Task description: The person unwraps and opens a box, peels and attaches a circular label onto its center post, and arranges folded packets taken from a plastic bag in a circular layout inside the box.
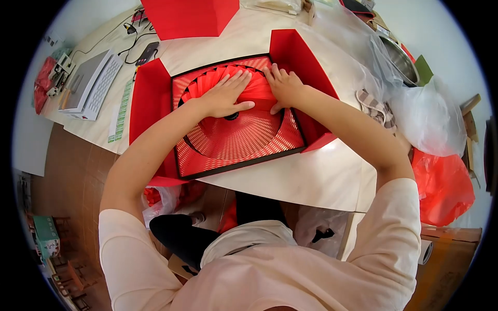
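A red box point(304, 57) lies opened out on the table in front of me, its side flaps standing up. Inside it sits a black-edged square insert point(236, 164) with a red-and-gold pattern and a round opening. Overlapping red folded pieces point(207, 81) fan around the upper part of that opening; I cannot tell their exact kind. My left hand point(227, 97) rests flat on them, fingers spread. At the opening's upper right edge, my right hand point(282, 87) presses with fingers apart. A small black hub point(232, 116) shows just below my left hand.
Another red box point(192, 18) stands at the table's far side. To the left are a grey-and-white box point(92, 85), a phone-like device point(147, 53) with cables and a green-white strip point(122, 111). Plastic bags point(430, 116), a metal bowl point(398, 59) and a checked cloth point(376, 109) lie right.
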Motion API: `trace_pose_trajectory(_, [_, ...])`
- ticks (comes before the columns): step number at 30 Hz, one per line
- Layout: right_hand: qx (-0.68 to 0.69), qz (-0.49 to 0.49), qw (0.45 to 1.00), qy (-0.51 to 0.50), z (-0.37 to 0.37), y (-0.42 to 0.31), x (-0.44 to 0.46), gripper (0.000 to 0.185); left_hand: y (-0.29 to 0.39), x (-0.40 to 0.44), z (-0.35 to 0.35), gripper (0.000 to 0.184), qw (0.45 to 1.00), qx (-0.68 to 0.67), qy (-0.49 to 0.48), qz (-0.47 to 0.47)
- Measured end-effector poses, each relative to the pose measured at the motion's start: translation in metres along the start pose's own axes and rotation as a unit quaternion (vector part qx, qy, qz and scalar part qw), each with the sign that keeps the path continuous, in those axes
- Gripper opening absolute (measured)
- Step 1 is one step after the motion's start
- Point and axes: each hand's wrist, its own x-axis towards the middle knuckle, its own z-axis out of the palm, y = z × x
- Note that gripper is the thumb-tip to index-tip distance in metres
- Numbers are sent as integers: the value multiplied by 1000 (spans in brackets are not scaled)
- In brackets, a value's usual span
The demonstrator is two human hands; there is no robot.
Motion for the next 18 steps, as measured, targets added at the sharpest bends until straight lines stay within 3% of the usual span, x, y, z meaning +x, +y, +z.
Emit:
trace_pose_trajectory(3, [53,-19,998,-13,-13,12,0,131,-1,-4,-10,88,999,24,26,-3])
trace_pose_trajectory(6, [261,-47,964,-31,-22,29,-1,124,-10,-24,-42,86,993,79,55,-67])
trace_pose_trajectory(12, [217,-121,966,66,-21,6,-4,101,-22,-108,-95,68,979,142,83,-117])
trace_pose_trajectory(14, [116,-118,984,61,-16,1,-2,97,-9,-134,-107,58,974,80,156,-145])
trace_pose_trajectory(18, [102,-134,981,98,-12,1,2,79,17,-174,-113,51,957,10,212,-198])
